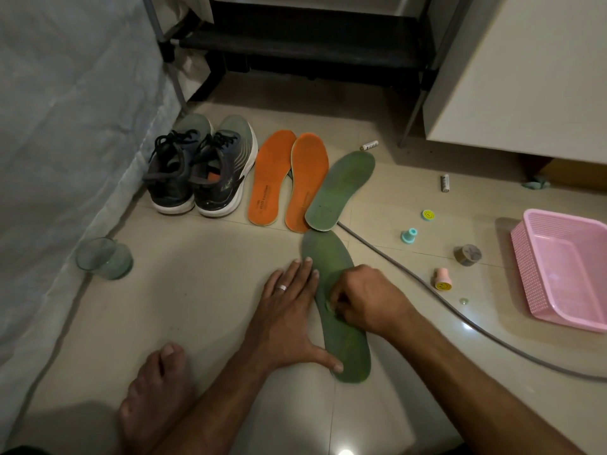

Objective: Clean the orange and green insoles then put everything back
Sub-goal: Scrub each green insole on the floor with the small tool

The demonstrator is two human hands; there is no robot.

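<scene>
**Hands at work on the near green insole**

A tiled floor (197, 307) carries everything; the shoes (203, 172) serve as landmark. A grey cover (65, 126) hangs left of the shoes, a dark rack (312, 44) stands beyond them, and a white cabinet (525, 77) sits far to their right. A pink basket (532, 257) lies on the floor well to the right of the shoes and nearer the person.

Just right of the shoes lie two orange insoles (289, 178), side by side and touching. Right of those, a far green insole (341, 188) lies tilted, its heel overlapping one orange insole. The near green insole (341, 323) lies nearer the person than the shoes and to their right, flat on the floor.

The left hand (289, 310) is spread flat, fingers straight, pressing the near green insole's edge with fingertips and thumb. The right hand (368, 300) rests on that insole with fingers curled tight around something small and pale green; what it is I cannot tell.

A bare foot (154, 399) rests nearer the person, below the shoes. A glass (105, 257) stands left of and nearer than the shoes. A grey cable (460, 316) runs across the floor to their right. Two batteries (445, 182), small stamps (443, 279) and a tape roll (468, 254) lie scattered between the insoles and the basket.
</scene>
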